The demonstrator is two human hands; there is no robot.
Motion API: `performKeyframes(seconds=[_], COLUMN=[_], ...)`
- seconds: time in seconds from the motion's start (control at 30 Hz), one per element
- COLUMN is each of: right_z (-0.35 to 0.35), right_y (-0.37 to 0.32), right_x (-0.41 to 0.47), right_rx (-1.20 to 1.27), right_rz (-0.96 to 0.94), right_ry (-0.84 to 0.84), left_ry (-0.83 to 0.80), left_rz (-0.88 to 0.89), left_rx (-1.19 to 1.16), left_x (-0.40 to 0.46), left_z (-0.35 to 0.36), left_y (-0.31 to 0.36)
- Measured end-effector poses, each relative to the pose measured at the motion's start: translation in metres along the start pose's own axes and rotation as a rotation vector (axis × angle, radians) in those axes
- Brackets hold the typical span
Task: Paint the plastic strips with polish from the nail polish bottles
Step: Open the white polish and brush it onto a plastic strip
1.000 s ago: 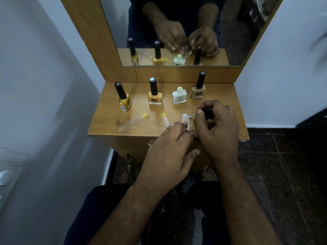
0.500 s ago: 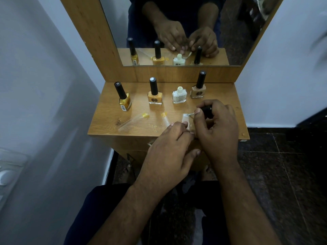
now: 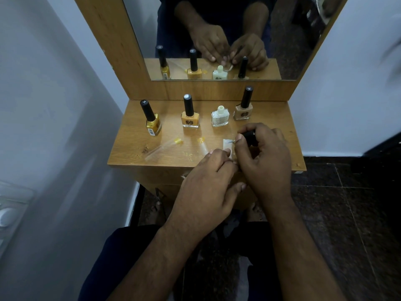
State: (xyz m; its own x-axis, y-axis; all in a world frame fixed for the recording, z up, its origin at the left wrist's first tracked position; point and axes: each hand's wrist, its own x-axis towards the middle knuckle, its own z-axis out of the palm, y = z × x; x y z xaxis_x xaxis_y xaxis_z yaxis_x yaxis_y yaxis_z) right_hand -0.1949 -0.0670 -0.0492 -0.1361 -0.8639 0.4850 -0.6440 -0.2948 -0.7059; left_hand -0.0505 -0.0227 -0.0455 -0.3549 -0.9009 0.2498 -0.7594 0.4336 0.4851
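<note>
Grey wall on my left, wooden table (image 3: pixel 134 135) ahead under a mirror (image 3: pixel 217 29), dark tiled floor (image 3: pixel 347 203) right. Four bottles stand along the back: gold bottle (image 3: pixel 153 124), orange bottle (image 3: pixel 190 119), uncapped white bottle (image 3: pixel 220 117), tan bottle (image 3: pixel 243 110). Two clear strips (image 3: pixel 161 147) lie flat, yellow tips pointing away. My left hand (image 3: pixel 206 187) pins the white-tipped strip (image 3: pixel 227 146) near the front edge, long axis running away from me. My right hand (image 3: pixel 264 161) has its fingers clamped on the brush cap (image 3: pixel 248 135), bristles on the strip's tip.
</note>
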Motion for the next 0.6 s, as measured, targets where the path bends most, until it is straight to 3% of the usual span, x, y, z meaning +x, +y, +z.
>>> performKeyframes(seconds=[0.3,0.6], right_z=[-0.0010,0.0025], right_y=[-0.0008,0.0011], right_x=[-0.0006,-0.0007], right_rx=[0.065,-0.040], right_rz=[0.014,0.026], right_ry=[0.078,-0.007], left_ry=[-0.008,-0.009], left_rz=[-0.002,-0.005], left_rx=[0.003,-0.011], left_x=[-0.0007,-0.0005], left_z=[0.0001,-0.0012], left_y=[0.0003,0.0003])
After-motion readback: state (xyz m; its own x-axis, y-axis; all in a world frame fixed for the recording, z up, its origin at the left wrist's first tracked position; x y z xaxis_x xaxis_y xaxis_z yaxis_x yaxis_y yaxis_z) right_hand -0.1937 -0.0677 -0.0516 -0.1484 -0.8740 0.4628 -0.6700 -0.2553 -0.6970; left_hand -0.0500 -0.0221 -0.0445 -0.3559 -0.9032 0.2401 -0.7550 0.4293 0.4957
